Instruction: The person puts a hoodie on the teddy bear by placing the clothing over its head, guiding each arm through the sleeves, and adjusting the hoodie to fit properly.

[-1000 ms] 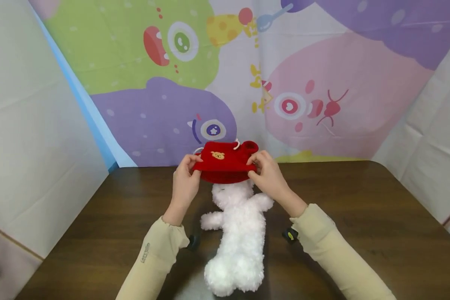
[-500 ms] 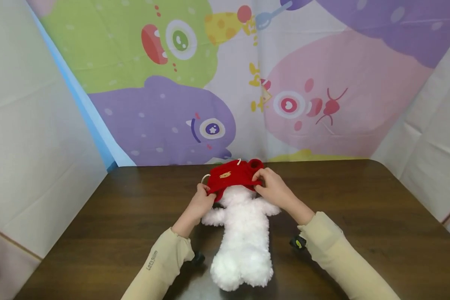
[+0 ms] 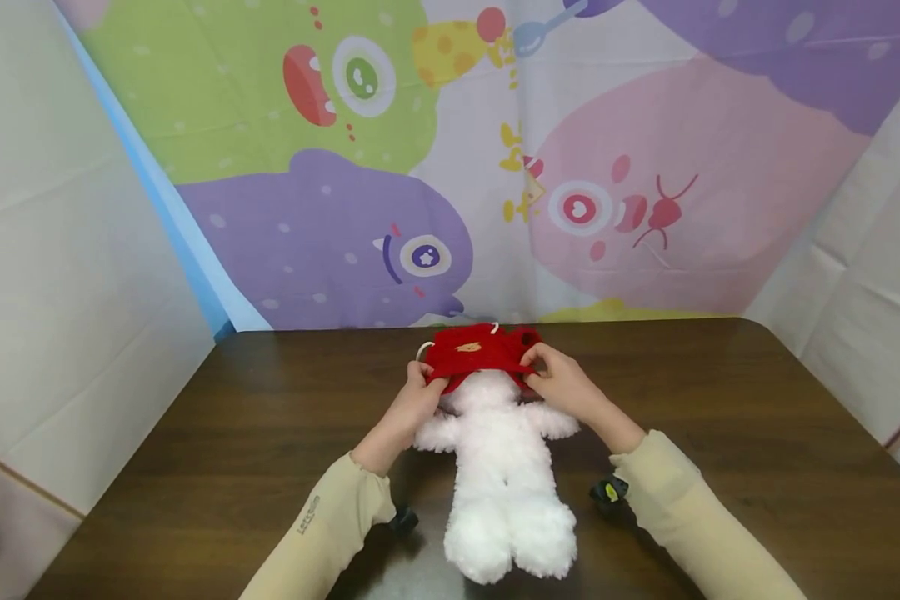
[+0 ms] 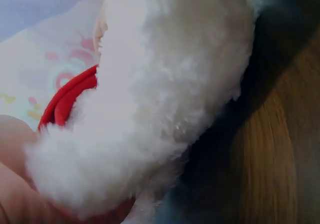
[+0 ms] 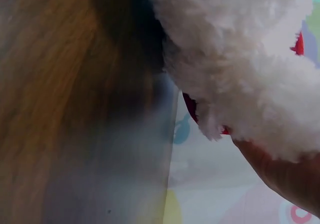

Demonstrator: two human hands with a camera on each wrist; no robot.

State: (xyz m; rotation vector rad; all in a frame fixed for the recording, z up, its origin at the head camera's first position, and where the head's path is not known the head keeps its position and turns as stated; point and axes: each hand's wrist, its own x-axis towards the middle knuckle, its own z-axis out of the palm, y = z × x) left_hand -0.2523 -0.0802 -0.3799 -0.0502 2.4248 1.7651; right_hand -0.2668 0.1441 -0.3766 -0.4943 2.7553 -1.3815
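Note:
A fluffy white plush toy (image 3: 504, 467) lies on the table with its legs toward me and its arms spread. A small red doll garment (image 3: 468, 354), bearing a tan bear patch and white cords, covers the toy's head. My left hand (image 3: 418, 398) pinches the garment's lower edge at the left; my right hand (image 3: 562, 382) pinches the same edge at the right. In the left wrist view, white fur (image 4: 165, 83) fills the middle and a red hem (image 4: 70, 96) shows behind it. The right wrist view has the fur (image 5: 240, 58) partly hiding my right hand.
The brown wooden table (image 3: 270, 433) extends around the toy on both sides. Behind its far edge hangs a cartoon-printed curtain (image 3: 345, 233). Pale cloth panels stand at left (image 3: 60, 250) and right. Dark wrist cameras sit under both cuffs.
Both hands have come down and slightly right, bringing the red garment from above the toy's head onto it. The toy has shifted right and straightened a little.

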